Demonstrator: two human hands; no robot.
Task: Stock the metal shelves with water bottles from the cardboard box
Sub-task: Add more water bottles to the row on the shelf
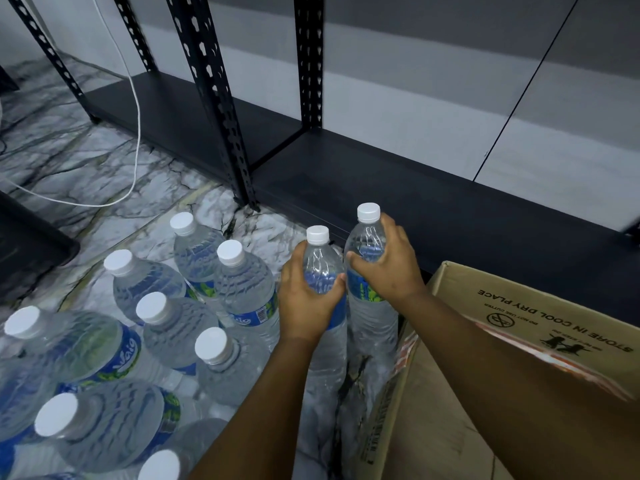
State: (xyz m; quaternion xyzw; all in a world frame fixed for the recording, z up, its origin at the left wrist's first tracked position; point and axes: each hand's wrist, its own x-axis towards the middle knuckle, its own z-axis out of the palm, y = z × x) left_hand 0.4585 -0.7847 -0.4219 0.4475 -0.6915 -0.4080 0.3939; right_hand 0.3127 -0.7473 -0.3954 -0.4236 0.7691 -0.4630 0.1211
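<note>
The left hand [306, 299] and right hand [388, 263] are each curling around an upright bottle's shoulder, left bottle [323, 271] and right bottle [369, 244], caps pointing toward twelve o'clock.

Marbled grey floor [86, 161] (dark veins), grey banded wall [433, 81], white cable [136, 133]

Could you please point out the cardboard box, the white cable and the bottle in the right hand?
cardboard box [540, 306]: head view, printed flap.
white cable [138, 140]: head view, hanging stretch.
bottle in the right hand [368, 212]: head view, white cap.
</note>
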